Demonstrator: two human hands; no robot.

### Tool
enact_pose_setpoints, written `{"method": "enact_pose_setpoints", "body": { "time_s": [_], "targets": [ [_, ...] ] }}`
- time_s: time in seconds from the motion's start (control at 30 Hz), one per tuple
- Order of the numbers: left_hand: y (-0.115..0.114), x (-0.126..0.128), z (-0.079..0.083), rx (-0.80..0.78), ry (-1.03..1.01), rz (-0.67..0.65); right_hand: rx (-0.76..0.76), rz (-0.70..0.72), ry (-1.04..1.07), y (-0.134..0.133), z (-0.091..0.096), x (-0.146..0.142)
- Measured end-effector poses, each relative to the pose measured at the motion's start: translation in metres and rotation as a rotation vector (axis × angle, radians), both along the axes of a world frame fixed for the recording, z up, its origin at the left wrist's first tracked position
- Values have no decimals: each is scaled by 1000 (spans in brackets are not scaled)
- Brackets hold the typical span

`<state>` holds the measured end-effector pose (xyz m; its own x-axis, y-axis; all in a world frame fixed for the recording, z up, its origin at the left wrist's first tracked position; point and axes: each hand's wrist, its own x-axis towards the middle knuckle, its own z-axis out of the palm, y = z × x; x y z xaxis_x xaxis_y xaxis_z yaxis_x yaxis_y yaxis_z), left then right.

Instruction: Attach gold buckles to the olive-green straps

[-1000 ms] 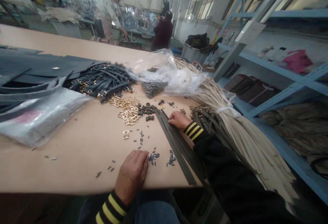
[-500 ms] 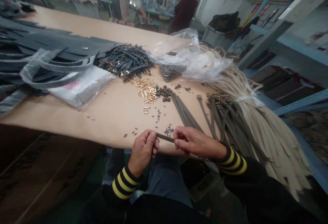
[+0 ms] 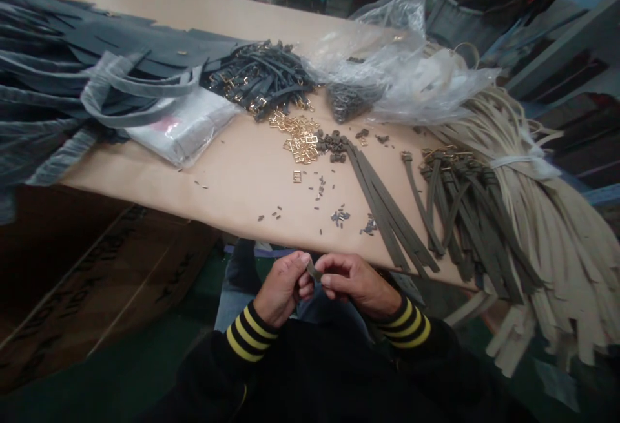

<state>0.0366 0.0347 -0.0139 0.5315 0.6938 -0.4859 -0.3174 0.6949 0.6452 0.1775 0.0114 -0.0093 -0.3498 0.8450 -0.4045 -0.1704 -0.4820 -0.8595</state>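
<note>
Below the table's near edge, over my lap, my left hand (image 3: 285, 284) and my right hand (image 3: 351, 281) meet and pinch the end of an olive strap (image 3: 314, 272) between their fingertips. Only a short bit of the strap shows; the rest is hidden behind my hands. On the table (image 3: 232, 171) just beyond lie several loose olive straps (image 3: 382, 200), small dark pieces (image 3: 339, 216), a heap of gold buckles (image 3: 300, 139) and dark loops (image 3: 334, 144).
A pile of buckled olive straps (image 3: 465, 203) and a tied bundle of cream strips (image 3: 547, 216) fill the right side. Dark buckled straps (image 3: 264, 81), clear plastic bags (image 3: 397, 68) and grey leather sheets (image 3: 72, 74) lie further back and left. A cardboard box (image 3: 97, 274) stands under the table.
My hands have come off the table and drawn in toward my lap with one olive strap, closing together on its end. The view has tilted further down.
</note>
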Motion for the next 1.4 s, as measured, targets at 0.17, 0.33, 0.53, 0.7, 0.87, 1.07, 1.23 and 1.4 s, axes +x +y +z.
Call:
{"method": "enact_pose_setpoints", "body": {
  "time_s": [0.17, 0.33, 0.53, 0.7, 0.87, 1.07, 1.23, 1.4],
  "targets": [
    [5, -6, 1, -20, -19, 134, 13, 17, -11, 1, -1, 6],
    [16, -30, -5, -17, 77, 332, -5, 35, 148, -11, 17, 23],
    [-4, -29, -33, -74, 185, 195, 287, -66, -116, -17, 34, 38],
    [-14, -21, -37, 241, 498, -7, 478, -4, -436, -7, 55, 45],
    [-11, -21, -10, 260, 325, 91, 147, 368, -428, -10, 42, 29],
    [-14, -20, 0, 306, 435, 83, 88, 349, -367, -19, 15, 9],
    [-21, -13, -4, 315, 425, -28, 83, 180, -281, -16, 6, -1],
    [-22, -9, -8, 191, 301, 85, 23, 77, -196, -16, -4, -9]
  ]
}}
